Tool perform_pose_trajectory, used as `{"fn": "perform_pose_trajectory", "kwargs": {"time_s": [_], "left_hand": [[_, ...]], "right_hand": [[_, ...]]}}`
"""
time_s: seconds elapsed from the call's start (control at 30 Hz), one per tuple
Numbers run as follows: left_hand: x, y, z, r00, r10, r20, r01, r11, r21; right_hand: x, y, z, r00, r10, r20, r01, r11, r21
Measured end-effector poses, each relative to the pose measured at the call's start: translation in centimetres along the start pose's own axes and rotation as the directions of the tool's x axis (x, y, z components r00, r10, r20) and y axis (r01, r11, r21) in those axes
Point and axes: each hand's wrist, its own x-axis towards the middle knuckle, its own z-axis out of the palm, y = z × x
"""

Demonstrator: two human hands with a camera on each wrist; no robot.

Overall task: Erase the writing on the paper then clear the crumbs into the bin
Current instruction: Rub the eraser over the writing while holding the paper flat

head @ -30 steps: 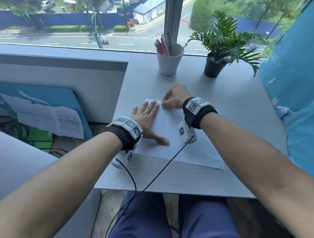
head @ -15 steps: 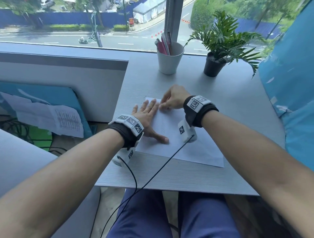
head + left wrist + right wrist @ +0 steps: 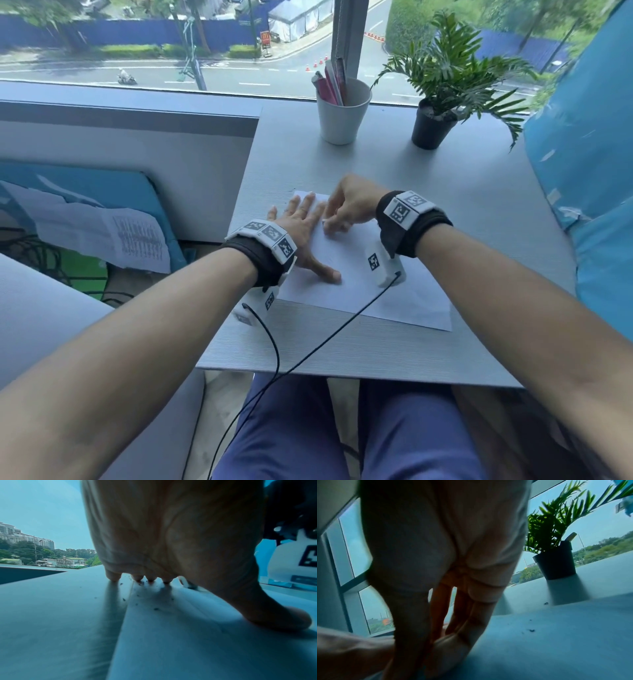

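Paper [image 3: 363, 274] lies flat on counter [image 3: 479, 212], centre of frame. Left hand [image 3: 301, 233] flat, fingers straight, presses paper. Right hand [image 3: 349, 205] curled at paper's upper edge; held object not visible. Crumbs [image 3: 137, 599] near left fingertips.

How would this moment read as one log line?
erasing | left hand flat on paper | right hand rubbing, eraser hidden | crumbs on paper

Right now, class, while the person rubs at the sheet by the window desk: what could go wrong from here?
1. Crumbs already lie on both paper and desk; more rubbing may scatter them over the desk edge.
2. Only the left hand pins the sheet, near its far left corner; a hard stroke by the right hand could crease the free part.
3. No bin is in view, so carrying crumbs risks spills.
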Motion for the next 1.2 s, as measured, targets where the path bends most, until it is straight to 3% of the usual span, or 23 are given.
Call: {"fn": "perform_pose_trajectory", "kwargs": {"time_s": [0.03,0.07,0.17,0.2,0.23,0.33,0.37,0.43,0.5,0.53,0.6,0.67,0.7,0.8,0.83,0.87,0.93,1.0,1.07,1.13,1.17,1.2], "left_hand": [[0.0,0.0,0.0,1.000,-0.003,0.006,0.003,1.000,-0.002],[0.1,-0.1,-0.1,1.000,-0.003,0.011,0.003,1.000,-0.006],[0.4,0.2,-0.1,1.000,-0.008,0.009,0.009,1.000,-0.012],[0.4,0.3,0.0,1.000,-0.013,0.011,0.013,1.000,-0.008],[0.4,0.3,-0.1,1.000,-0.018,0.013,0.018,1.000,-0.002],[0.4,0.1,0.2,1.000,-0.020,0.007,0.020,1.000,-0.006],[0.3,0.0,0.2,1.000,-0.017,0.008,0.017,1.000,-0.011],[0.4,0.0,0.2,1.000,-0.009,0.004,0.009,1.000,-0.015],[0.5,0.2,0.2,1.000,-0.010,-0.002,0.010,1.000,-0.009],[0.5,0.3,0.2,1.000,-0.014,0.001,0.014,1.000,-0.004],[0.5,0.2,0.2,1.000,-0.019,0.008,0.019,1.000,-0.008],[0.5,0.1,0.4,1.000,-0.017,0.001,0.017,1.000,-0.016],[0.5,0.0,0.4,1.000,-0.016,-0.003,0.016,1.000,-0.018],[0.7,0.3,0.4,1.000,-0.020,-0.008,0.020,1.000,-0.011],[0.6,0.3,0.3,1.000,-0.023,-0.002,0.023,1.000,-0.004],[0.6,0.3,0.2,1.000,-0.026,0.005,0.026,1.000,0.001],[0.5,0.2,0.4,1.000,-0.026,0.002,0.026,1.000,-0.004],[0.5,0.1,0.5,1.000,-0.020,-0.010,0.019,1.000,-0.008],[0.5,0.1,0.5,1.000,-0.016,-0.010,0.016,1.000,-0.009],[0.5,0.2,0.4,1.000,-0.020,-0.010,0.020,1.000,-0.009],[0.4,0.3,0.3,1.000,-0.022,-0.005,0.022,1.000,-0.007],[0.4,0.3,0.3,1.000,-0.024,0.000,0.024,1.000,-0.007]], "right_hand": [[-0.2,-0.2,-0.2,0.997,-0.014,0.071,0.016,1.000,-0.019],[-0.1,-0.1,-0.4,0.998,-0.018,0.052,0.020,0.999,-0.032],[0.7,0.2,-0.3,0.965,0.024,-0.263,-0.030,0.999,-0.021],[0.8,0.2,-0.1,0.949,0.027,-0.313,-0.032,0.999,-0.010],[0.7,0.2,0.1,0.955,0.016,-0.295,-0.021,1.000,-0.012],[-0.5,-0.1,0.1,1.000,-0.007,0.013,0.007,0.999,-0.032],[-0.6,-0.2,0.0,0.999,0.000,0.034,0.001,0.999,-0.035],[0.2,0.3,0.0,0.986,0.049,-0.157,-0.049,0.999,0.004],[0.6,0.4,0.2,0.922,0.092,-0.375,-0.080,0.996,0.049],[0.6,0.3,0.4,0.926,0.082,-0.368,-0.071,0.997,0.043],[-0.1,0.0,0.7,0.989,0.010,-0.146,-0.014,1.000,-0.025],[-0.9,-0.3,0.3,0.999,-0.012,0.041,0.015,0.998,-0.056],[-0.8,-0.1,0.1,1.000,-0.009,0.019,0.010,0.998,-0.055],[0.1,0.4,0.0,0.958,0.012,-0.287,-0.017,1.000,-0.015],[0.1,0.3,0.2,0.945,0.013,-0.328,-0.014,1.000,-0.001],[-0.1,0.1,0.5,0.955,0.004,-0.296,-0.003,1.000,0.004],[-1.1,-0.3,0.7,0.998,-0.016,-0.069,0.015,1.000,-0.023],[-1.5,-0.4,0.3,0.997,0.001,0.072,0.001,1.000,-0.031],[-0.5,0.2,-0.2,0.995,0.046,-0.086,-0.044,0.999,0.019],[0.1,0.4,-0.3,0.946,0.083,-0.312,-0.074,0.996,0.040],[0.1,0.3,-0.2,0.943,0.080,-0.324,-0.070,0.997,0.041],[-0.1,0.2,0.0,0.965,0.053,-0.258,-0.048,0.999,0.027]]}}
